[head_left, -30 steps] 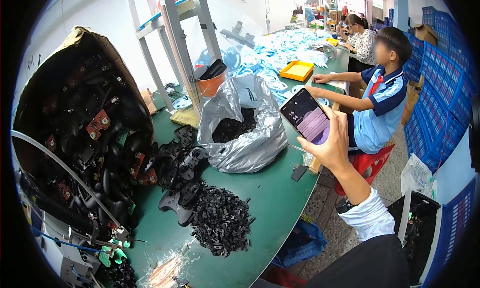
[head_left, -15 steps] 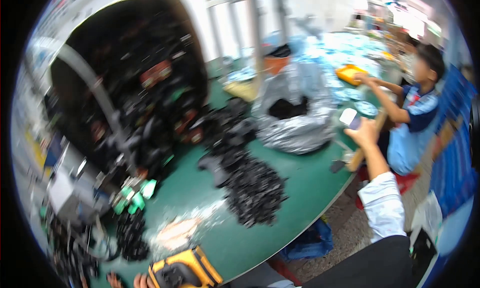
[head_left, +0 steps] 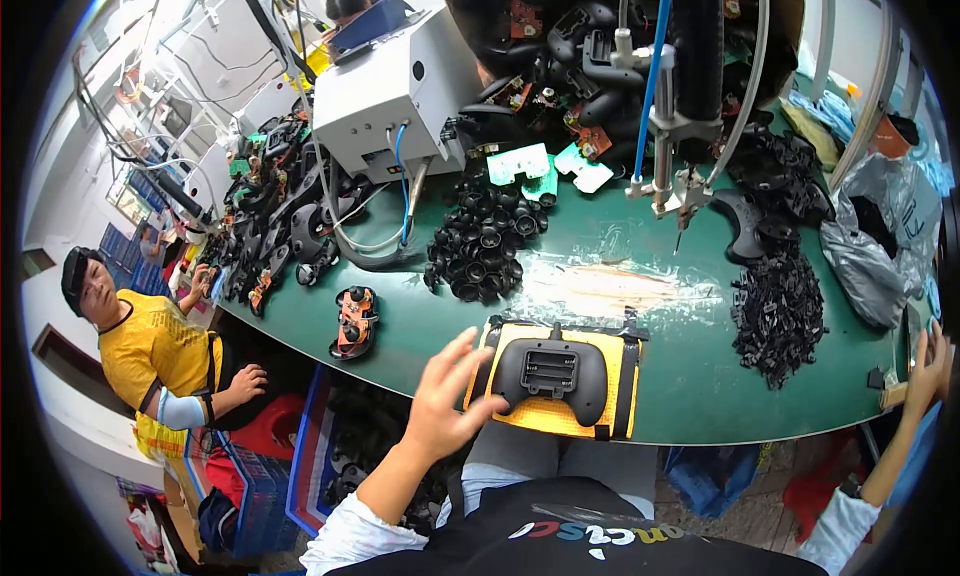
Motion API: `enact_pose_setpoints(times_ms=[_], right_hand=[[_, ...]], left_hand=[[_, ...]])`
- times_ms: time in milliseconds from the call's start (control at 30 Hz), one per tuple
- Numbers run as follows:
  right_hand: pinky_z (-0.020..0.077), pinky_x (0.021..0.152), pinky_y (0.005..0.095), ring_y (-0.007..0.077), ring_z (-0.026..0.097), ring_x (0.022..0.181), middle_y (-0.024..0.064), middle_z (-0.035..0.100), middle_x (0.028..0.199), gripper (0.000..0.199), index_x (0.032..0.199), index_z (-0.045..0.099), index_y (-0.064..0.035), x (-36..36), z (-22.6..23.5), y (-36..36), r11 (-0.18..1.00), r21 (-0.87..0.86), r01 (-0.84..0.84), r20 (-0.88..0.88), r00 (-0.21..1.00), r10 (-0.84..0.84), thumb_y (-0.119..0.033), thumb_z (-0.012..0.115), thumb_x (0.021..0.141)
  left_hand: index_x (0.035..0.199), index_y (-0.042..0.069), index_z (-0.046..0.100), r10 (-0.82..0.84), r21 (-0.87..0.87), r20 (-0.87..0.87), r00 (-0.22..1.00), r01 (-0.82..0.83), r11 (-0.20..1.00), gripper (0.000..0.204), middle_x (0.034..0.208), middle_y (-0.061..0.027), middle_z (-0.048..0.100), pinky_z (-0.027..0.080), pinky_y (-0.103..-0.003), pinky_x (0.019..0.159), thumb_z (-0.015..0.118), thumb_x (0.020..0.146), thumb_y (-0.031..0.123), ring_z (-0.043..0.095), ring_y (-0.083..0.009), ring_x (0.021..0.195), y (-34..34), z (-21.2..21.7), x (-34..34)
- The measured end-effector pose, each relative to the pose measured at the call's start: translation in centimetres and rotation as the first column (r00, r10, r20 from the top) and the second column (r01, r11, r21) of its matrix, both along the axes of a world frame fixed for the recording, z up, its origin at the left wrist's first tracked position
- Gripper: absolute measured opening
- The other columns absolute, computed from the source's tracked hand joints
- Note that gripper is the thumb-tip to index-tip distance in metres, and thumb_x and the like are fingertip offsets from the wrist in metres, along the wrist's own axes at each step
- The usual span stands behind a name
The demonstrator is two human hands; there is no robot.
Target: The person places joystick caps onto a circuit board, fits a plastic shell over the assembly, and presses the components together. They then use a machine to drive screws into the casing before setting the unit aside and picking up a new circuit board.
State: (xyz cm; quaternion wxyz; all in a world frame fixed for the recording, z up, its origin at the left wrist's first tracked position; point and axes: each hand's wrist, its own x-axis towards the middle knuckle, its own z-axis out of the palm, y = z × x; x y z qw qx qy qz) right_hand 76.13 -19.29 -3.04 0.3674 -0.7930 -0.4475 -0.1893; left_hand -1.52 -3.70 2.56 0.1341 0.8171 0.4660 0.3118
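A black game controller [head_left: 549,382] lies back side up on a yellow pad [head_left: 622,376] bound with black tape, at the table's front edge. Its battery compartment is uncovered and shows metal contacts. My left hand [head_left: 445,401] hovers at the pad's left side, fingers spread and empty, close to the controller's left grip. Far to the right, my right hand [head_left: 930,364] reaches out with fingers stretched, beside a small wooden block [head_left: 893,396] at the table's edge. The rim of the view partly cuts it off.
A screwdriving spindle [head_left: 664,141] with hoses hangs over the green table [head_left: 400,371]. Piles of black caps [head_left: 480,241] and small black parts [head_left: 778,311] flank it. A half-opened controller [head_left: 354,323] lies left. A co-worker in yellow [head_left: 160,346] sits left; a blue crate [head_left: 312,446] stands below.
The view has swung leftward. My left hand has come off the pad's edge and opened beside the controller. The small white-and-dark object in my right hand earlier no longer shows there.
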Motion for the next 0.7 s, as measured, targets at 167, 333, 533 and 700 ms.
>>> enact_pose_setpoints(times_ms=[167,333,533,700], right_hand=[[0.0431,0.097,0.0406,0.0322,0.057,0.111,0.0168,0.060,0.119,0.039,0.114,0.062,-0.0030,-35.3,9.8,7.8,0.677,-0.021,-0.735,-0.207,0.666,0.717,-0.013,0.071,0.077],[0.0458,0.097,0.0434,0.0366,0.052,0.120,0.0176,0.052,0.132,0.057,0.125,0.057,-0.0071,-48.8,8.0,13.2,0.226,-0.094,-0.970,-0.165,0.239,0.957,-0.017,0.079,0.073],[0.0507,0.088,0.0391,0.0321,0.061,0.107,0.0148,0.061,0.116,0.042,0.111,0.059,-0.0053,-51.9,6.4,14.6,0.184,0.125,-0.975,-0.347,0.131,0.929,-0.009,0.079,0.075],[0.0464,0.093,0.0375,0.0280,0.060,0.105,0.0173,0.060,0.112,0.042,0.109,0.054,-0.0037,-55.7,6.2,13.6,0.284,0.231,-0.931,-0.402,0.175,0.899,-0.005,0.078,0.074]], left_hand=[[0.130,0.003,0.055,-0.263,-0.154,0.021,0.964,0.263,0.952,0.067,0.146,-0.0201,0.040,0.037,-0.040,0.107,0.082,0.071,0.018,0.043,-0.0357,0.133,1.5,-0.4,2.0],[0.118,0.001,0.061,-0.255,0.022,0.113,0.960,0.254,0.967,0.050,0.121,-0.0162,0.063,0.050,-0.037,0.093,0.078,0.072,0.010,0.063,-0.0309,0.110,3.0,0.3,1.3],[0.107,0.003,0.063,-0.291,-0.023,0.157,0.944,0.298,0.954,0.039,0.106,-0.0130,0.067,0.049,-0.035,0.092,0.079,0.073,0.013,0.063,-0.0296,0.105,2.6,0.9,0.2],[0.107,0.001,0.055,-0.162,-0.229,0.729,0.665,0.460,0.858,0.033,0.117,-0.0174,0.060,0.044,-0.036,0.098,0.073,0.079,-0.001,0.058,-0.0250,0.111,1.1,-1.7,1.3]])
